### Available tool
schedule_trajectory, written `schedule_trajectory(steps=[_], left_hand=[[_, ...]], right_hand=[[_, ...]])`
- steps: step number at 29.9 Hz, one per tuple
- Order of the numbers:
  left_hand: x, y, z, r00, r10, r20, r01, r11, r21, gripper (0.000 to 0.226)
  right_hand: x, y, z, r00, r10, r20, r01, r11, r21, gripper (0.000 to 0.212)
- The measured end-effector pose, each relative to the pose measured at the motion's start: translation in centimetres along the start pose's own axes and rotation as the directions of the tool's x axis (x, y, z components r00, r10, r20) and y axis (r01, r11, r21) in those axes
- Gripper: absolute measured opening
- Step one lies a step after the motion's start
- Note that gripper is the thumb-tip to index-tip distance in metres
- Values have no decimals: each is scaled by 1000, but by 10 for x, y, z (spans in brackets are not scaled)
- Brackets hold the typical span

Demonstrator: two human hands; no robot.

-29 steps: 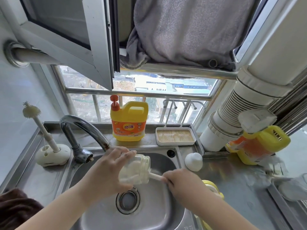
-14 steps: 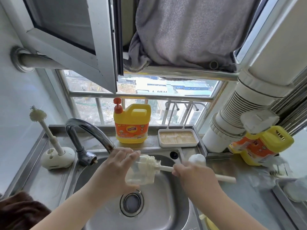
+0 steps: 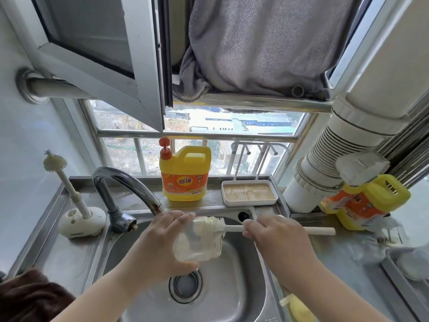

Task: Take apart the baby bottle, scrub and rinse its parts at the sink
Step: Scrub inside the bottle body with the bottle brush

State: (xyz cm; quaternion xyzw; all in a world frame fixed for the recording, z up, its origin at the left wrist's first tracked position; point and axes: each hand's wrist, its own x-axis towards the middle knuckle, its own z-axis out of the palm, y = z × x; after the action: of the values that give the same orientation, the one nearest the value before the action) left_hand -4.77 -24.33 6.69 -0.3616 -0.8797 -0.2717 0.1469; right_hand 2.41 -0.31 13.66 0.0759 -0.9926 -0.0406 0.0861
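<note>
Head view showed a clear bottle (image 3: 197, 245) held on its side over the sink (image 3: 243, 296), just below the tap (image 3: 130, 184) spout and above the drain (image 3: 185, 285). No cap or teat was on it, so it looked already taken apart. The left hand (image 3: 160, 247) gripped the bottle's base end, fingers (image 3: 183, 216) curled over the top of it. A white brush (image 3: 218, 227) had its bristle head at the bottle's open mouth, partly inside. The right hand (image 3: 276, 235) was wrapped around the brush handle, whose far end stuck out to the right above the steel surface (image 3: 343, 259).

Judging from this, scrubbing of the bottle body was under way. No water could be seen running from the tap, so rinsing seemed not yet done. A pale yellow part (image 3: 294, 306) lay at the sink's right edge near the bottom; whether it belonged to the bottle, or had been cleaned, could not be told.

Further out, a yellow soap jug (image 3: 185, 175) with a red pump stood behind the sink, beside a shallow white tray (image 3: 249, 194). A second brush (image 3: 69, 189) stood upright in a stand at the left. A grey towel (image 3: 262, 43) hung over a rail above the window.
</note>
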Motion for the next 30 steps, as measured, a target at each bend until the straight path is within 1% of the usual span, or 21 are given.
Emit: schedule_trajectory(steps=[1,2,4,5,7,10,12,13,14,15,16,18,20,22,23,24,25,26,27,28,30], left_hand=[[1,1,-1,1000,10,-9,-10,1000,9,82],[2,1,-2,999,30,-17,-30,999,23,81],[0,2,0,997,78,-3,-77,996,44,84],[-4,2,3,996,92,15,-93,994,55,89],[-12,5,9,993,97,61,-102,991,83,100],[-21,17,16,985,115,128,-132,982,133,106],[-27,24,19,976,196,95,-209,965,156,87],[-30,26,20,970,235,61,-242,960,142,74],[-32,27,20,966,254,39,-257,959,120,67],[-32,25,18,965,259,35,-261,960,97,69],[-30,22,14,966,254,57,-258,962,84,78],[-20,18,5,962,228,151,-249,958,140,98],[-8,16,0,958,218,186,-254,947,198,97],[-1,16,0,960,188,208,-223,962,160,93],[1,15,1,963,163,213,-191,975,117,92],[0,15,4,968,137,210,-155,985,72,91],[-1,14,6,972,103,210,-110,994,19,90],[-2,13,7,976,67,209,-60,997,-38,89],[-3,12,8,978,35,204,-19,997,-79,89],[-2,12,8,981,19,191,0,995,-98,88],[2,11,7,988,52,147,-43,997,-65,86]], right_hand=[[0,-5,-2,998,37,40,-38,999,11,29],[-1,-8,-2,987,66,145,-78,994,81,28],[-7,-11,0,891,28,454,-170,946,276,26],[-7,-11,-1,844,-13,536,-208,914,350,27],[-4,-12,-4,768,-81,636,-289,841,456,30],[2,-14,-4,696,-56,716,-510,664,547,35],[1,-18,0,676,-49,735,-600,543,588,35],[0,-19,3,668,-50,742,-620,513,593,36],[-3,-20,6,665,-54,745,-626,505,594,36],[-5,-21,8,664,-66,745,-619,510,597,36],[-6,-22,8,664,-85,743,-600,533,597,36],[-8,-23,6,684,-116,720,-521,614,593,35],[-9,-25,0,710,-134,691,-463,651,601,33],[-9,-25,-5,740,-130,660,-390,717,578,32],[-8,-23,-8,756,-109,646,-333,785,522,32],[-6,-21,-9,800,-70,596,-259,856,448,30],[-5,-20,-9,858,-29,514,-174,923,343,26],[-4,-16,-5,926,-10,378,-64,981,182,21],[-2,-11,2,969,-9,247,7,1000,10,17],[-1,-9,3,984,-3,181,12,999,-50,21],[-1,-11,4,987,-11,160,24,997,-79,28]])
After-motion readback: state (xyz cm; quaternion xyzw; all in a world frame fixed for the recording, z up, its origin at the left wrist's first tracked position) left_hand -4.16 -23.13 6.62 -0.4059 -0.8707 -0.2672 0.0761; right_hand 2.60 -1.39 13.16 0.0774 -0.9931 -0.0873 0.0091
